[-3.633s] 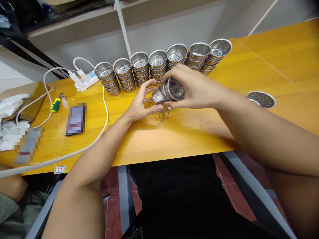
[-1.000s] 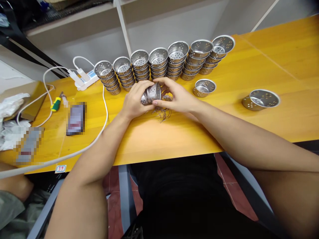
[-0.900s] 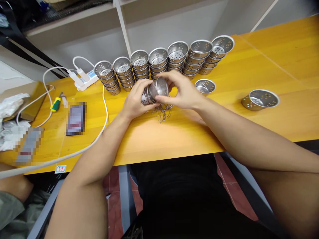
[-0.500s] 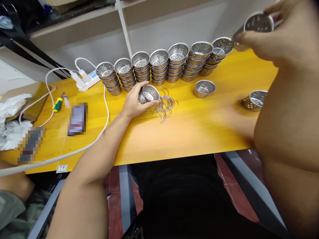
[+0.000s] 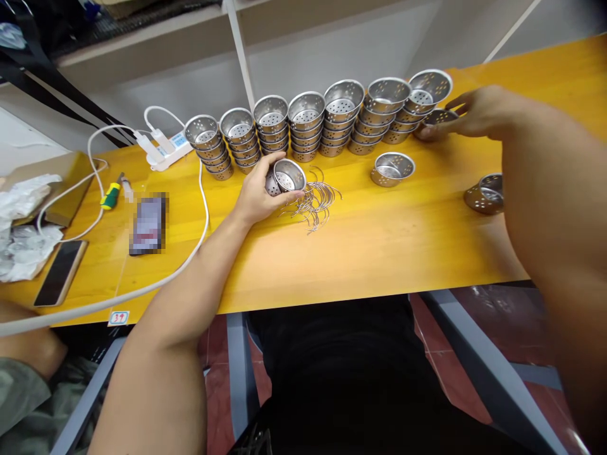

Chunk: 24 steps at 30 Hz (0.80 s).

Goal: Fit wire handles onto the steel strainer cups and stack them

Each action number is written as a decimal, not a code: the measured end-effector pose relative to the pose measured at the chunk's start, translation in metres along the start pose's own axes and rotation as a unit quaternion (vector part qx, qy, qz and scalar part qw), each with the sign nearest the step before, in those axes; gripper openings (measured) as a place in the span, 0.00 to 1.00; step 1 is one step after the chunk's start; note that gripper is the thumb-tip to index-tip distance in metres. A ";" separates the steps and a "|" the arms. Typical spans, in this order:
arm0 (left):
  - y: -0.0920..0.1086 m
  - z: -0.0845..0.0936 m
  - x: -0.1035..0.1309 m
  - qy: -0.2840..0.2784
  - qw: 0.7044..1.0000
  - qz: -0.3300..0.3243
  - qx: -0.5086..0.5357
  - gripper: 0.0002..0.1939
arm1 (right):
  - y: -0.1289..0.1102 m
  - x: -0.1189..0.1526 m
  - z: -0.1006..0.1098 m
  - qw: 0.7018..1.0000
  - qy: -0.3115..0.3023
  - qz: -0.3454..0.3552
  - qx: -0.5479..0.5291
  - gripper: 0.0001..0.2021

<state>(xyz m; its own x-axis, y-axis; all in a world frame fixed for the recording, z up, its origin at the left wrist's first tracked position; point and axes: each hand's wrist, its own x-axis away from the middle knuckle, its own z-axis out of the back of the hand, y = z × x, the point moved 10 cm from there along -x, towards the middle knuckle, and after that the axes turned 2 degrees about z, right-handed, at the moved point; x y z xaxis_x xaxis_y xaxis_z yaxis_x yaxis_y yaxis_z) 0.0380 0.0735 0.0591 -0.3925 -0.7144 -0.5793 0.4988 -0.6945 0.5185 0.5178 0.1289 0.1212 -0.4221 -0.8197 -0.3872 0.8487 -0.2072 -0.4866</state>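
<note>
Low over the table, my right hand (image 5: 478,117) grips a perforated steel cup (image 5: 442,117) by its edge, right beside the rightmost stack of cups (image 5: 429,95). Part of that cup is hidden by my fingers and the stack. My left hand (image 5: 263,189) is closed around a small steel cup (image 5: 290,175), tilted with its mouth up, and a second perforated cup (image 5: 272,184) shows against my palm. Next to those fingertips lies a loose heap of curved thin wires (image 5: 320,199).
Several stacks of perforated cups (image 5: 306,117) line the back. Single cups stand at centre right (image 5: 392,169) and far right (image 5: 484,194). Leftward are a power strip (image 5: 171,151), white cable (image 5: 205,208), screwdriver (image 5: 110,196), two phones (image 5: 61,273) and plastic bags (image 5: 28,253).
My right hand has come down from its raised position, bringing its cup beside the rightmost stack. My left hand keeps its cups in nearly the same place.
</note>
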 end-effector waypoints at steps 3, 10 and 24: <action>-0.001 0.000 0.000 -0.001 1.000 0.002 0.004 0.58 | 0.023 0.014 -0.007 0.988 -0.098 -0.116 0.000 0.33; 0.004 -0.006 0.001 -0.006 1.000 -0.014 0.007 0.62 | -0.059 0.055 0.045 0.971 0.088 0.135 -0.177 0.17; 0.033 -0.001 0.000 -0.002 0.996 -0.072 -0.044 0.50 | -0.240 0.237 -0.057 0.811 -0.291 0.416 -0.290 0.19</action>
<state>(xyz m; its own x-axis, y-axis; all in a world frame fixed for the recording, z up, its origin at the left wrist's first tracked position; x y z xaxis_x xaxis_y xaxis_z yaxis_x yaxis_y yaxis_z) 0.0549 0.0510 0.0755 -0.4684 -0.6085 -0.6406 0.5035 -0.7796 0.3724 0.1962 0.0145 0.1013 0.5843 -0.6958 -0.4177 0.3990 0.6945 -0.5987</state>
